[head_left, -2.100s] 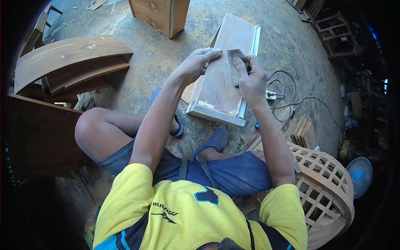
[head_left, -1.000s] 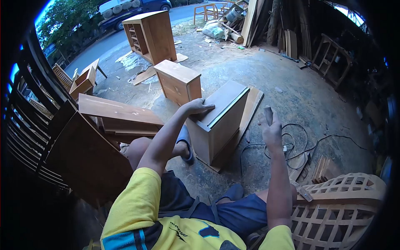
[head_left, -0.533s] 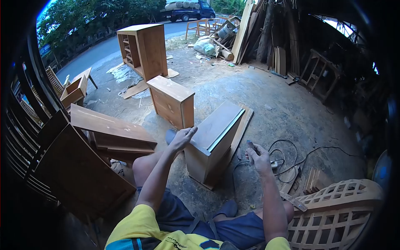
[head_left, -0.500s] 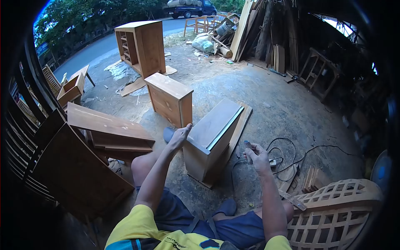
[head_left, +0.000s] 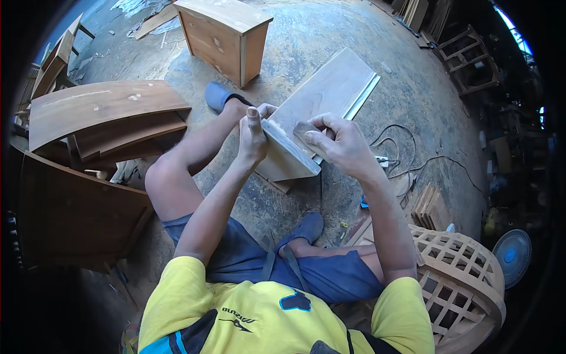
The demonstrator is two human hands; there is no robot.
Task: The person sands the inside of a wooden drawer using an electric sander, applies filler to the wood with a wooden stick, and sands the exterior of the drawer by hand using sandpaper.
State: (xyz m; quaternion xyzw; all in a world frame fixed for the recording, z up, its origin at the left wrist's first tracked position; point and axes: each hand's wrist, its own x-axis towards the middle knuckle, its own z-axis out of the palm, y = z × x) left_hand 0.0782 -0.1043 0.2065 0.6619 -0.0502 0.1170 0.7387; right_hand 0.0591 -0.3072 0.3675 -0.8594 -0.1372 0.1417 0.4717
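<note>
A pale wooden drawer (head_left: pixel 327 88) stands on its side in front of me, its front panel turned toward my legs. My left hand (head_left: pixel 253 138) grips the left end of that panel, thumb raised along its edge. In my right hand (head_left: pixel 339 141) is a small grey-brown piece of sandpaper (head_left: pixel 305 133), pinched between thumb and fingers. It is at the panel's upper edge, where pale dust shows. A light strip (head_left: pixel 362 97) runs along the drawer's right edge.
Another wooden drawer (head_left: pixel 215 47) stands beyond my left foot. Curved wooden panels (head_left: pixel 106 109) lean at the left. A cable (head_left: pixel 413 141) loops across the floor at the right, near a wooden lattice piece (head_left: pixel 457 265) and a fan (head_left: pixel 512 253).
My view has tilted down. My right hand has moved from beside the drawer to its top edge with the sandpaper. The drawer now tilts toward me, and my left hand still holds it.
</note>
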